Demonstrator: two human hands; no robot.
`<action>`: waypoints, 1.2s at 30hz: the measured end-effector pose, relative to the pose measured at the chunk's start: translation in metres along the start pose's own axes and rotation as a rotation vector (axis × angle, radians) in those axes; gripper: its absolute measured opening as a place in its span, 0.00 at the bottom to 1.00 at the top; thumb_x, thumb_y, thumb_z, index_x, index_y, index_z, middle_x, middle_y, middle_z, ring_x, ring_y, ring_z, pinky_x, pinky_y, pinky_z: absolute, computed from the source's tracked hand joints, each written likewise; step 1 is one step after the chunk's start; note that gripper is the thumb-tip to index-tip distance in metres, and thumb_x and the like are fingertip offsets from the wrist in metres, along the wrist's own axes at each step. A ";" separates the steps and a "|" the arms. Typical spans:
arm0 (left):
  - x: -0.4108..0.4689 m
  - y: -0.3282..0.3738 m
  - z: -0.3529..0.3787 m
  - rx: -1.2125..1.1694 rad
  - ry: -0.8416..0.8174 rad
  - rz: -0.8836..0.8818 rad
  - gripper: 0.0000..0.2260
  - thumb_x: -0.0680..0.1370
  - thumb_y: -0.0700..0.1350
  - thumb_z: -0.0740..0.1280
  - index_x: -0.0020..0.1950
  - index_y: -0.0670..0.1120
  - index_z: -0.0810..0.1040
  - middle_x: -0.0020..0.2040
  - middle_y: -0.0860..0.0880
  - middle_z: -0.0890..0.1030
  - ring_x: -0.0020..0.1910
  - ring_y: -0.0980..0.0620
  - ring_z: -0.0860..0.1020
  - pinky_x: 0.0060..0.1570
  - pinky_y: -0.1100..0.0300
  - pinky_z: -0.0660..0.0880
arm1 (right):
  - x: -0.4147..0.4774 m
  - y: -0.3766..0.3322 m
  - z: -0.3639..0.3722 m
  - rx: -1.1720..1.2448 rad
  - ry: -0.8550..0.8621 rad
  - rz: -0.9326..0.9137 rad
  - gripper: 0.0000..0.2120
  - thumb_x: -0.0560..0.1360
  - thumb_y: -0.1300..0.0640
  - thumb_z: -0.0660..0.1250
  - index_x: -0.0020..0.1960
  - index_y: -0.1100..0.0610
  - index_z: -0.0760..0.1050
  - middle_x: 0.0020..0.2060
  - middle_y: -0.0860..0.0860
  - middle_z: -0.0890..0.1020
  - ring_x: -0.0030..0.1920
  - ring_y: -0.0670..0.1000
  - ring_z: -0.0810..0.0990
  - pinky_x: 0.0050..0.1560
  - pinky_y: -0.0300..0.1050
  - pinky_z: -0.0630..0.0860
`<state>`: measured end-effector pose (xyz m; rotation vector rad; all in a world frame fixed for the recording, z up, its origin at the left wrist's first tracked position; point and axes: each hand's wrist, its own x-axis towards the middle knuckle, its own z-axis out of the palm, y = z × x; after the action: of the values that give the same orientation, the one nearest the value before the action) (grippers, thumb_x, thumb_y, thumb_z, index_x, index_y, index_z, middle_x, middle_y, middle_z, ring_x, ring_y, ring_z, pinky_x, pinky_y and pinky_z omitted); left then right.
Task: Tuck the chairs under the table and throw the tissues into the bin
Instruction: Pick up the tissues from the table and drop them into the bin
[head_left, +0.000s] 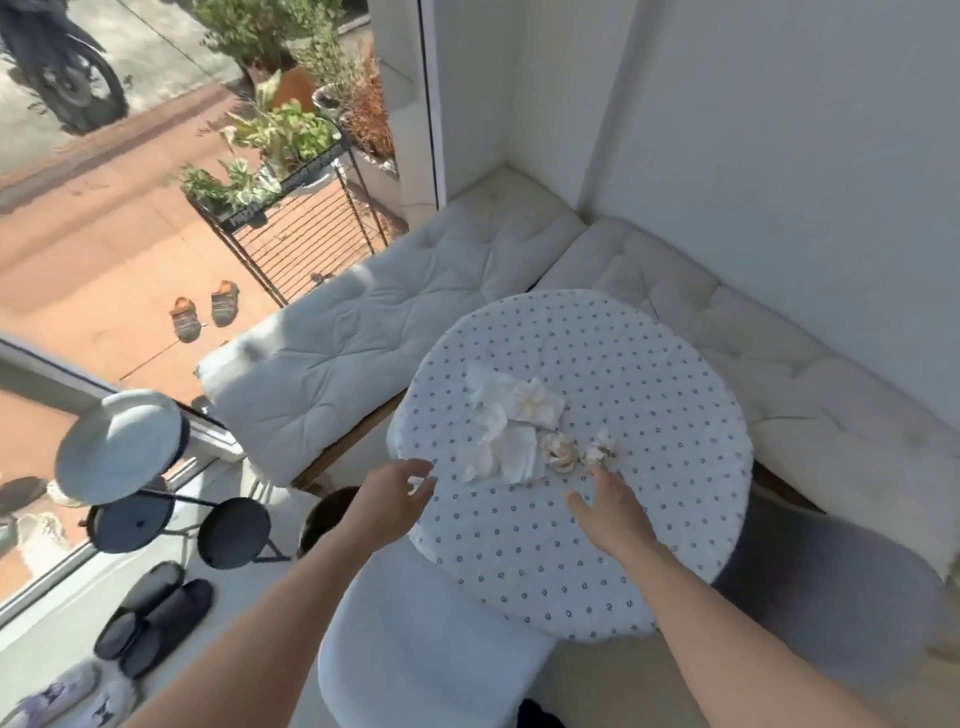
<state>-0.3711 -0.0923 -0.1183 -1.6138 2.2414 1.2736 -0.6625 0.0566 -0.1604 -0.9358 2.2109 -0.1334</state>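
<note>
A round table (665, 384) with a dotted white cover fills the middle of the view. On it lie flat white tissues (506, 431) and two small crumpled wads (560, 452) just to their right. My left hand (395, 493) hovers open at the table's left rim, a little short of the tissues. My right hand (608, 506) is spread open over the cover, just below the wads. A white round chair seat (415, 639) sits partly under the table's near edge. A grey chair (831, 582) stands at the right, partly under the table.
White cushioned benches (374, 332) wrap the corner behind the table. A dark bin (327, 514) peeks out left of the table, behind my left forearm. A stand with round trays (124, 447) is at the left, with slippers (150, 618) on the floor.
</note>
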 end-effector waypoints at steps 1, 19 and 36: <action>0.016 -0.001 0.002 0.000 -0.022 0.020 0.19 0.84 0.56 0.64 0.72 0.51 0.79 0.69 0.54 0.83 0.63 0.52 0.84 0.64 0.53 0.80 | 0.008 -0.004 0.003 0.007 0.004 0.008 0.28 0.82 0.42 0.60 0.77 0.52 0.61 0.71 0.55 0.69 0.64 0.58 0.76 0.57 0.52 0.75; 0.167 -0.009 0.094 -0.102 -0.069 0.052 0.08 0.79 0.45 0.75 0.57 0.47 0.85 0.52 0.47 0.82 0.49 0.46 0.83 0.38 0.51 0.83 | 0.104 -0.009 0.086 0.143 0.240 0.008 0.19 0.80 0.63 0.68 0.68 0.50 0.76 0.62 0.55 0.71 0.52 0.55 0.79 0.53 0.52 0.81; 0.033 -0.028 0.004 -0.150 0.044 0.161 0.07 0.78 0.46 0.73 0.40 0.49 0.81 0.40 0.49 0.84 0.40 0.48 0.82 0.41 0.56 0.79 | -0.061 -0.053 0.039 0.229 0.423 -0.108 0.13 0.82 0.59 0.64 0.63 0.46 0.75 0.56 0.50 0.73 0.42 0.42 0.76 0.38 0.35 0.74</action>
<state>-0.3640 -0.1163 -0.1535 -1.5492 2.3973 1.4923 -0.5765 0.0647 -0.1350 -0.9643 2.4549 -0.6752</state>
